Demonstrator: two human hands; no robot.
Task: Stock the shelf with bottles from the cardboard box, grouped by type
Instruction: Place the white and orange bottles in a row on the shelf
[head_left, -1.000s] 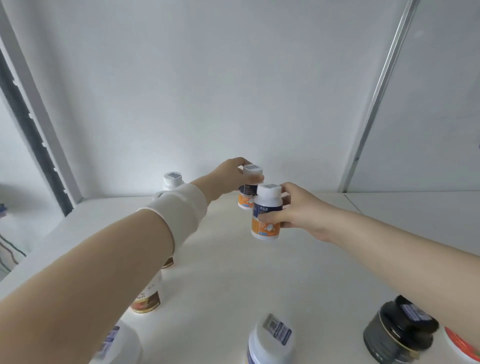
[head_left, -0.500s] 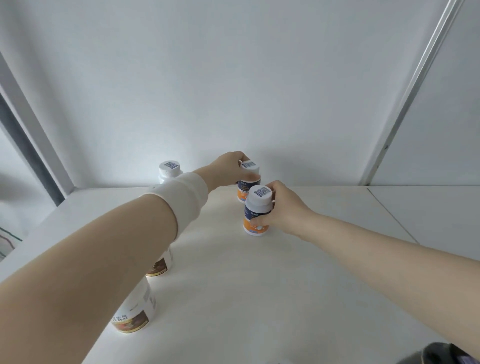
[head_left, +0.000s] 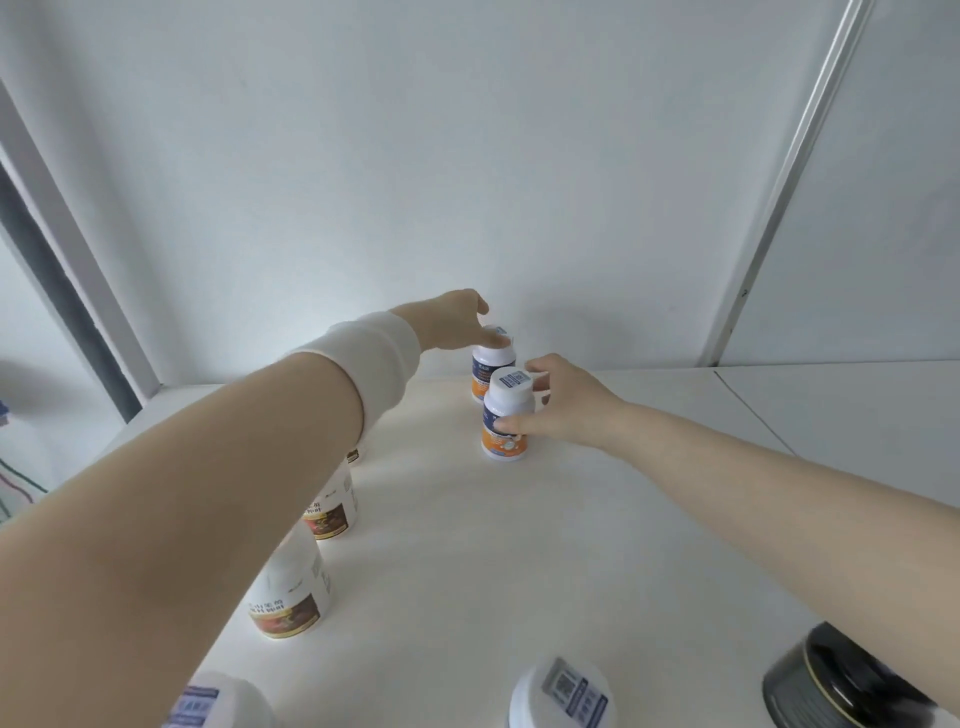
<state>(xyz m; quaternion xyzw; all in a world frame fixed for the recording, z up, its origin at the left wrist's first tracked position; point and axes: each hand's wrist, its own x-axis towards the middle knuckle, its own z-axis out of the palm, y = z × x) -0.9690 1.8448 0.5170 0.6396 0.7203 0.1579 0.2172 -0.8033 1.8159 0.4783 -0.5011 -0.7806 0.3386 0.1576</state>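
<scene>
Plainly, front bottle (head_left: 504, 447) upright, axis vertical.

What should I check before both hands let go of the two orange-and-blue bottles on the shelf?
1. The front bottle stands upright on the shelf: ok.
2. The rear bottle stands upright behind it: ok.
3. Both labels are the same type, orange and blue: ok.
4. The right hand is off the front bottle: not ok, it grips it.
5. The left hand is off the rear bottle: not ok, it holds the cap.
6. A gap between the two bottles: cannot tell, they overlap.
</scene>
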